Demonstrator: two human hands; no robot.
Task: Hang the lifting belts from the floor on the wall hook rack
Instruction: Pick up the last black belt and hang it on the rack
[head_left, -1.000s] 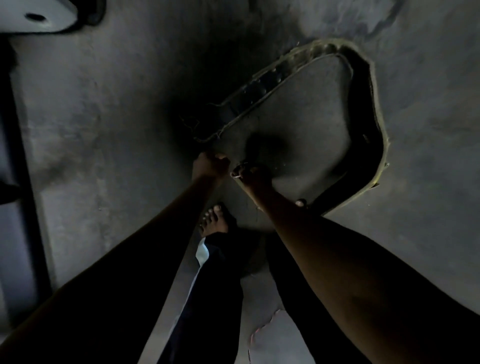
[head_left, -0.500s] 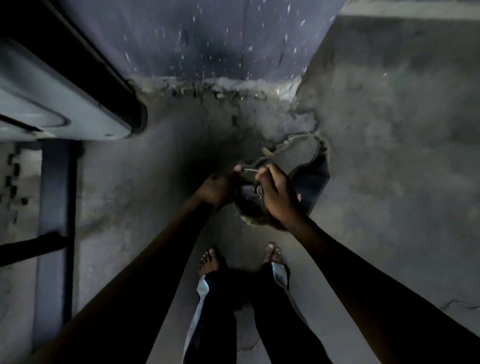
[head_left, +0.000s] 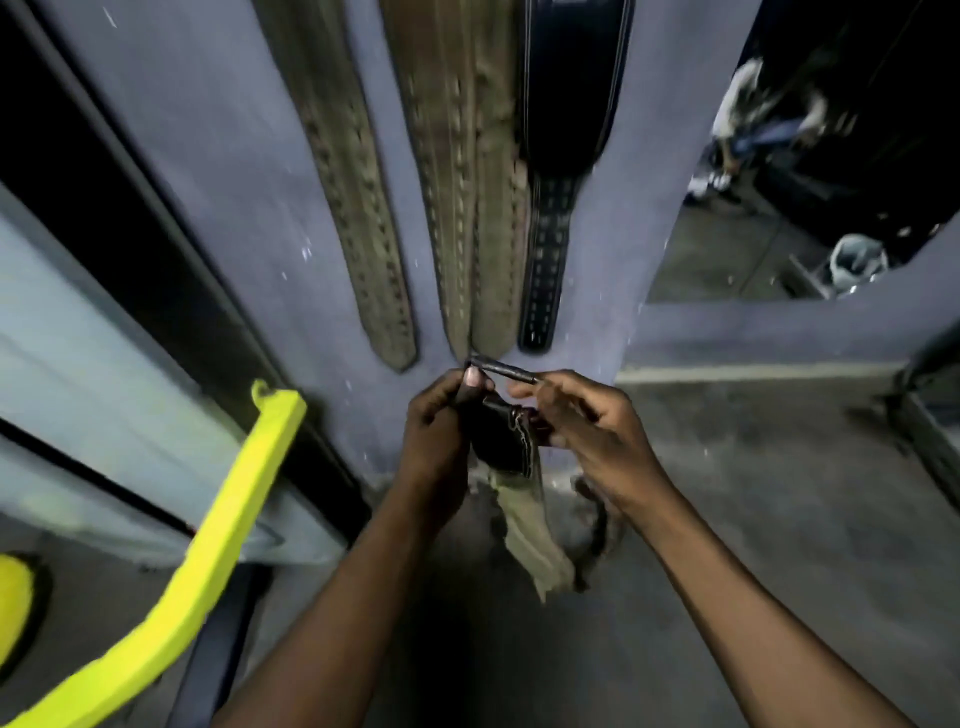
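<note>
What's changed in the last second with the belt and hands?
The belt has come up off the floor, where it lay looped; the left hand and right hand now hold its buckle end before the wall, tail dangling. Unchanged: both hands keep their grip.

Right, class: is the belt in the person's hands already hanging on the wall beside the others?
No: the left hand and right hand grip the belt below the hanging belts, its tail drooping down.
</note>
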